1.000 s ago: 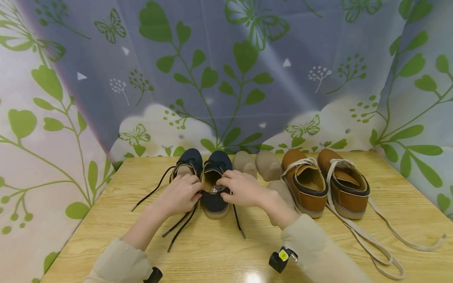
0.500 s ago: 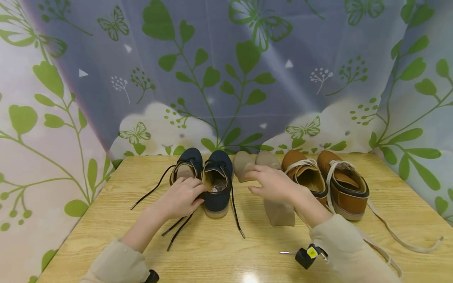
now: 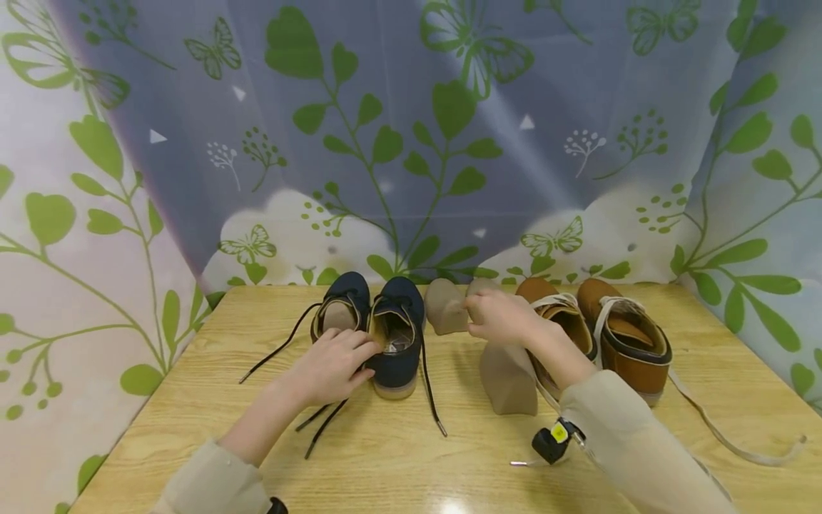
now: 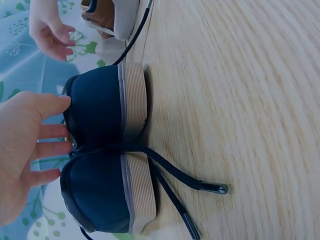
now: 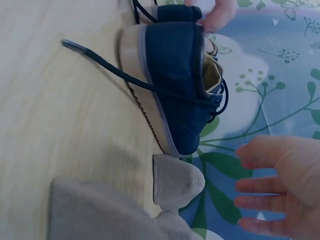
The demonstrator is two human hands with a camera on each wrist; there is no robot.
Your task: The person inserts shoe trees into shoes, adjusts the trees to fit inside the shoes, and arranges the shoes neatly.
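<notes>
My left hand (image 3: 335, 365) is at the heels of two navy lace-up shoes that stand side by side. In the left wrist view, its fairly straight fingertips lie along the collars of the right navy shoe (image 4: 97, 102) and the left navy shoe (image 4: 97, 195). A beige shoe insert (image 3: 338, 315) sits inside the left shoe; crumpled lining shows inside the right one. My right hand (image 3: 504, 315) hovers above several loose beige inserts, its fingers spread and holding nothing in the right wrist view. The nearest insert (image 3: 507, 385) stands below it, another insert (image 3: 443, 307) beside the right navy shoe.
Two brown shoes with pale laces, the right one (image 3: 636, 368) plainly visible, stand beyond my right forearm. Black laces (image 3: 432, 400) trail across the wooden table (image 3: 385, 464). A patterned cloth (image 3: 385, 178) hangs behind the table.
My right hand has left the right navy shoe and moved rightward over the beige inserts. My left hand has stayed at the navy heels.
</notes>
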